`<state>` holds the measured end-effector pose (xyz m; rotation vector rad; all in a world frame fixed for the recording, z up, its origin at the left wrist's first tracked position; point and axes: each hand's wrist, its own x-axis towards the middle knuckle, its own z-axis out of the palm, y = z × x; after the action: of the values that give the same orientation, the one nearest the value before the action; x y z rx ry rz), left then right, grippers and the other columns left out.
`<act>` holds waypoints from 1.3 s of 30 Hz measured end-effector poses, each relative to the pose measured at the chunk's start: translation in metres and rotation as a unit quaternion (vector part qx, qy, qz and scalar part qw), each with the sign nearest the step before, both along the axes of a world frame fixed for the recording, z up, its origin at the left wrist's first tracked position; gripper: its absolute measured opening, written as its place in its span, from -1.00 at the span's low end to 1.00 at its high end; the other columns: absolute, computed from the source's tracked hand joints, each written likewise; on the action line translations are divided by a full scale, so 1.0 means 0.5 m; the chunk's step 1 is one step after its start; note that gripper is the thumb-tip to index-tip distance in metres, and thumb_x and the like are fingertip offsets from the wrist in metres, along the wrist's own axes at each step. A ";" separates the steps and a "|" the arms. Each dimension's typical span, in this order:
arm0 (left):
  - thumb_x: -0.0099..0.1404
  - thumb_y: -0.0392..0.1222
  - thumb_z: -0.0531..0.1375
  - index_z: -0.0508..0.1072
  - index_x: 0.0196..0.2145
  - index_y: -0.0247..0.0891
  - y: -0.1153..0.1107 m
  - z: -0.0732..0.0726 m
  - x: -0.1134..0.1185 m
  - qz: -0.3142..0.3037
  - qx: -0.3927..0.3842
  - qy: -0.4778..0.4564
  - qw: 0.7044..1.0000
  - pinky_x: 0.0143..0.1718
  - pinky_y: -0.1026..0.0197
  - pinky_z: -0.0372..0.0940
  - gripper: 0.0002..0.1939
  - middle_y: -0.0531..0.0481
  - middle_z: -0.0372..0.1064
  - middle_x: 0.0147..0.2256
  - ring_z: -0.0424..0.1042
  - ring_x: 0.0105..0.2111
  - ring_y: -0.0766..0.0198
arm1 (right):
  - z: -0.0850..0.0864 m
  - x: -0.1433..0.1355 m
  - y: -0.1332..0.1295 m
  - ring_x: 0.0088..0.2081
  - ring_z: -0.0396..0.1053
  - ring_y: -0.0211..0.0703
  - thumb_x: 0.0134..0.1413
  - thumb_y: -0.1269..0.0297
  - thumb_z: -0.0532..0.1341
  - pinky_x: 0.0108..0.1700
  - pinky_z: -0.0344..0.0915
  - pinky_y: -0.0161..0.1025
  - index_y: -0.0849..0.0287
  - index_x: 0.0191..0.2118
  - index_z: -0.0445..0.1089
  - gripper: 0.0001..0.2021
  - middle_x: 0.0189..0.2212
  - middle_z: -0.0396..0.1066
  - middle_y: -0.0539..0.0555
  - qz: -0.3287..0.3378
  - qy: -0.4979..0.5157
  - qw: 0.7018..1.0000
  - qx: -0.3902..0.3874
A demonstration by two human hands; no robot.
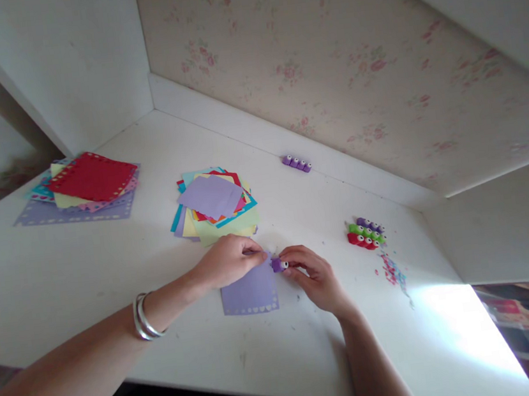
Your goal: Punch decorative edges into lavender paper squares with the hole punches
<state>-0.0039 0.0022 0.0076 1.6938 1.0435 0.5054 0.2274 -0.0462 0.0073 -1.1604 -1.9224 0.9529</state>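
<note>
A purple sheet [249, 290] lies on the white table, with a row of punched shapes along its near edge. My left hand [231, 260] pinches the sheet's far right corner between thumb and fingers. At the sheet's right edge, my right hand [310, 273] grips a small purple paper punch [278, 265] with a white knob. The punch touches or nearly touches the paper edge; whether the paper is inside its slot is too small to tell. Just beyond my left hand is a pile of coloured paper [214, 198], topped by a purple piece.
Punched sheets [93, 177] are stacked at the left, red on top. Purple punches [296, 163] stand in a row near the back board. Purple, green and red punches [366, 234] sit at the right, beside scattered paper bits [392, 270]. The table's front edge is near my body.
</note>
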 end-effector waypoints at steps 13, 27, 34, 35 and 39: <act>0.26 0.02 0.13 0.59 -0.30 -0.18 0.001 -0.001 0.001 0.000 -0.007 0.005 1.000 -0.36 0.29 0.19 -0.69 0.03 0.57 -0.34 0.49 -0.32 0.20 | -0.014 0.004 -0.003 -0.21 0.42 -0.15 0.22 0.23 0.21 -0.21 0.43 -0.21 0.08 -0.05 0.44 -0.79 -0.14 0.44 0.14 -0.027 0.015 0.999 -0.045; 0.28 0.02 0.12 0.58 -0.33 -0.16 0.000 -0.006 0.001 0.006 0.007 0.009 1.000 -0.39 0.28 0.16 -0.70 0.05 0.55 -0.37 0.48 -0.35 0.21 | -0.006 -0.004 -0.001 -0.06 0.41 -0.08 0.21 0.34 0.23 -0.04 0.40 -0.09 0.02 -0.11 0.49 -0.83 -0.13 0.44 0.13 0.005 0.000 1.000 0.013; 0.29 -0.02 0.14 0.59 -0.32 -0.15 -0.003 -0.007 0.003 -0.012 0.052 0.045 0.998 -0.40 0.27 0.14 -0.74 0.05 0.55 -0.37 0.48 -0.36 0.22 | -0.005 -0.008 0.000 -0.08 0.42 -0.10 0.21 0.35 0.23 -0.07 0.40 -0.15 0.02 -0.10 0.49 -0.82 -0.14 0.45 0.12 0.008 -0.017 1.000 0.014; 0.30 -0.02 0.14 0.59 -0.32 -0.15 -0.004 -0.008 0.004 -0.012 0.065 0.053 0.996 -0.40 0.27 0.14 -0.74 0.05 0.56 -0.36 0.48 -0.35 0.22 | -0.004 -0.009 0.000 -0.08 0.42 -0.11 0.21 0.35 0.23 -0.07 0.40 -0.16 0.01 -0.10 0.50 -0.82 -0.14 0.45 0.12 0.012 -0.022 1.000 0.012; 0.36 -0.06 0.10 0.58 -0.31 -0.15 -0.012 -0.014 0.014 -0.011 0.151 0.082 0.985 -0.33 0.24 0.17 -0.72 0.03 0.55 -0.37 0.48 -0.34 0.21 | -0.002 -0.014 -0.001 -0.10 0.42 -0.12 0.21 0.33 0.23 -0.09 0.40 -0.20 0.02 -0.11 0.50 -0.83 -0.13 0.45 0.11 0.019 -0.043 0.999 0.009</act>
<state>0.0031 -0.0039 0.0007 2.0405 1.1064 0.5382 0.2202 -0.0467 0.0061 -1.1741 -2.0235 0.9177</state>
